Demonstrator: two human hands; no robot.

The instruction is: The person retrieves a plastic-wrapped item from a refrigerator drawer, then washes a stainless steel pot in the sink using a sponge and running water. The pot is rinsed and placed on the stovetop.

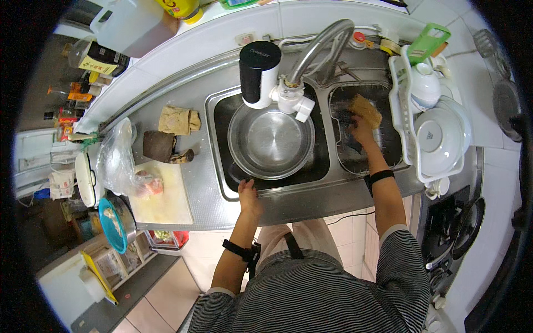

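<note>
My left hand (249, 199) is at the front edge of the left sink basin (222, 187), fingers apart, with nothing visible in it. A round metal pan (272, 143) lies in that basin, below a faucet (291, 93) with a white fitting. My right hand (361, 131) reaches over the right basin (391, 154), at the lower edge of a tan sponge or cloth (366, 111). Its fingertips are partly hidden, so I cannot tell whether they grip it. Dark material (347, 135) lies in the same basin beside that hand.
A white dish rack (402, 125) with bowls stands to the right of the basins. Left on the counter are a folded tan cloth (177, 120), a brown piece (158, 145), and a cutting board (166, 200) with raw meat (154, 186) beside a plastic bag (116, 162).
</note>
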